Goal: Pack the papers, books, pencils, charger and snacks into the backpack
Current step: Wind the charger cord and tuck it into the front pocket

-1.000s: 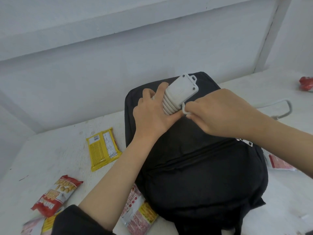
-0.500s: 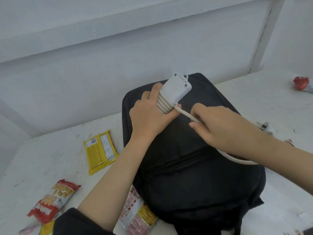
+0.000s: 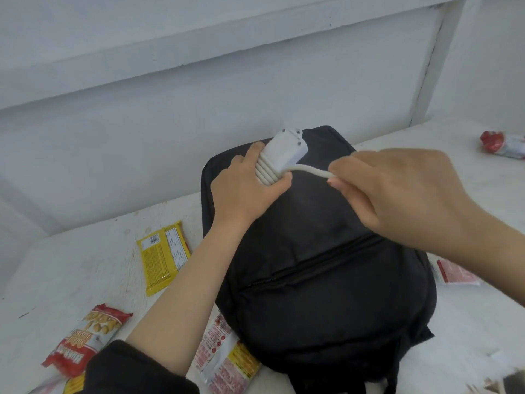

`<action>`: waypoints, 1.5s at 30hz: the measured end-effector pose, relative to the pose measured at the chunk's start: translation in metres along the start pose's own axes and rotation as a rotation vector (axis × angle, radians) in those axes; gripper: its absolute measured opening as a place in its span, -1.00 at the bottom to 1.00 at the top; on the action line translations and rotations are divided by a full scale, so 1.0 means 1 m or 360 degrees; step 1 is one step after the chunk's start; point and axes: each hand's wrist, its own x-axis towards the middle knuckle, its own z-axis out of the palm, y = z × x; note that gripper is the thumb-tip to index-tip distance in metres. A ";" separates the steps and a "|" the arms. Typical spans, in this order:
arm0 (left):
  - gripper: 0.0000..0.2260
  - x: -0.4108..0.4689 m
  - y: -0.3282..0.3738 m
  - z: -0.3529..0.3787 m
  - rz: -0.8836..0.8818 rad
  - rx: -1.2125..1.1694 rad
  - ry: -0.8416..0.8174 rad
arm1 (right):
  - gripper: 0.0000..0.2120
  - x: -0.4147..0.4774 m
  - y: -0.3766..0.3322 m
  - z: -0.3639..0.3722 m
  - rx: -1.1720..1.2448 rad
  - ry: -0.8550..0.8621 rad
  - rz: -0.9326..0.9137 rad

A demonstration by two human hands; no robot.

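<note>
A black backpack point(image 3: 318, 268) lies flat on the white table, its zip shut. Above its top end my left hand point(image 3: 244, 189) grips a white charger point(image 3: 287, 152) with several turns of its cable wound round it. My right hand point(image 3: 397, 191) pinches the loose white cable point(image 3: 309, 170) just right of the charger, and the cable runs on behind that hand. Snack packets lie around the bag: a yellow one point(image 3: 163, 255) to its left, a red one point(image 3: 85, 341) at the front left, and another point(image 3: 224, 356) partly under the bag's lower left corner.
A red-and-white packet point(image 3: 502, 145) lies at the far right of the table, and a red packet point(image 3: 457, 273) shows under my right forearm. A white wall point(image 3: 199, 95) rises close behind the backpack. Bare table point(image 3: 71, 268) lies left of the bag.
My right hand has carried the cable from low on the bag's right up and over beside the charger, adding to the winding. My left hand keeps its grip on the charger.
</note>
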 end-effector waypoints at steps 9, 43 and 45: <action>-0.38 -0.013 -0.004 -0.005 0.0396 0.0164 -0.0022 | -0.69 0.044 0.017 0.003 0.0089 0.0198 -0.0100; -0.42 -0.018 0.033 -0.065 0.0276 -0.0371 0.0565 | -0.83 0.025 0.002 0.068 0.0395 -0.0124 0.0455; -0.42 -0.016 0.032 -0.063 0.0174 -0.0342 0.0524 | -0.82 0.020 0.003 0.066 0.0200 -0.0150 0.0542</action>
